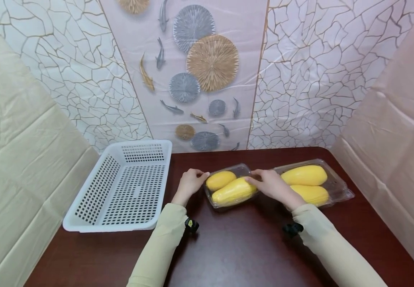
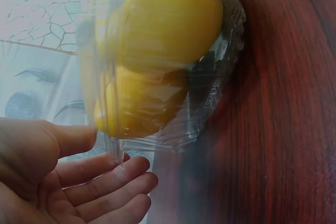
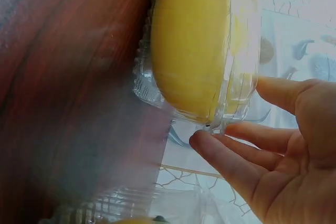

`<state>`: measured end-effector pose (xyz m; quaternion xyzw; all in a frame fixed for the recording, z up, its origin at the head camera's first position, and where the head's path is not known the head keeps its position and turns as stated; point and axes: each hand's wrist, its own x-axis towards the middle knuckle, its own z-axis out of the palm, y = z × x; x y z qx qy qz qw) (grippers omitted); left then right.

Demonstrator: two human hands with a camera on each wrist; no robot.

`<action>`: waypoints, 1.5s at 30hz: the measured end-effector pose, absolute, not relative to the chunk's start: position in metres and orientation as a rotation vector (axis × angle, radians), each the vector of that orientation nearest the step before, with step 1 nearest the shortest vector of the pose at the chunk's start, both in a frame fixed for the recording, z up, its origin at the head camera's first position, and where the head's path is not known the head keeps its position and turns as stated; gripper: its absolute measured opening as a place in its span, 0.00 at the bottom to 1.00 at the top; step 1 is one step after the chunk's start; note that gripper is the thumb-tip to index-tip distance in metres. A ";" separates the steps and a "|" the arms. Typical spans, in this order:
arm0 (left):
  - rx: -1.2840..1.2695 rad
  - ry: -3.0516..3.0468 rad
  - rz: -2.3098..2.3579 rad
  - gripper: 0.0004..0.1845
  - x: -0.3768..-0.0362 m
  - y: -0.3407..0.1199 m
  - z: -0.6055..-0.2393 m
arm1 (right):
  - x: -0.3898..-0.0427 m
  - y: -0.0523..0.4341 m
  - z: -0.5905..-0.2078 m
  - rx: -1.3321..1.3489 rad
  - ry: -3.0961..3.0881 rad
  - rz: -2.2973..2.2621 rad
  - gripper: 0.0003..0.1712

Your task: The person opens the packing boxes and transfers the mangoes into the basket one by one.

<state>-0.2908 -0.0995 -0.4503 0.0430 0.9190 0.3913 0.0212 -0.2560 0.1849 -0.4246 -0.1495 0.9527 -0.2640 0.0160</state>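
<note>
A clear plastic clamshell box with two oblong yellow fruits inside stands near the table's back edge. Its lid lies over the fruits, and a rim seam shows in both wrist views. My left hand pinches the box's left end; in the left wrist view the thumb is on the lid side and the fingers are at the rim. At the opposite end my right hand holds the rim, with its thumb against the lid and fingers underneath.
A second clear plastic box with two yellow fruits is at the right, partly behind my right forearm. To the left a white perforated basket sits on the dark wooden table. Patterned cloth hangs along the back.
</note>
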 end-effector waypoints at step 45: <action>0.324 2.762 1.165 0.31 -0.237 -0.106 -0.460 | -0.238 0.173 -0.448 -0.372 3.116 -0.937 0.33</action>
